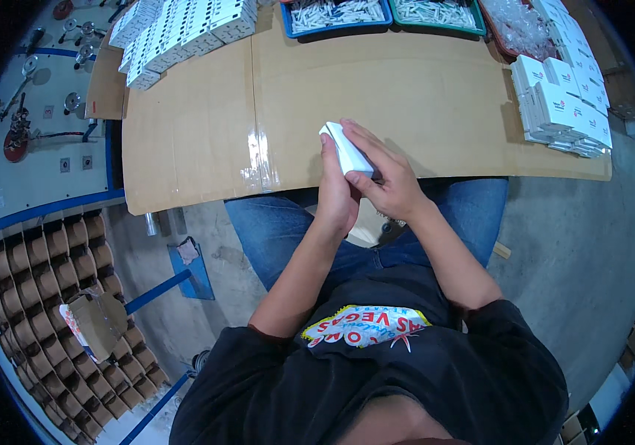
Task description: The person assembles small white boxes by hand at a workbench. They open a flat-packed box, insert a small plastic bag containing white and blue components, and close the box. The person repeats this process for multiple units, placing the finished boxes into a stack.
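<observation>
Over the near edge of the cardboard-covered table (317, 89), I hold a small white box (349, 154) in both hands. My left hand (337, 189) grips it from the left, with the thumb along its side. The right hand (392, 180) is wrapped round the other side, its fingers over the far end and the thumb at the near end. The box is tilted, and part of it is hidden behind my fingers.
White boxes are stacked at the right (566, 111) and far left (184, 37). A blue tray (340, 33) and a green tray (447, 32) hold small white pieces; beside them sits a bin of clear plastic (521, 30). A divided cardboard rack (50, 297) stands lower left.
</observation>
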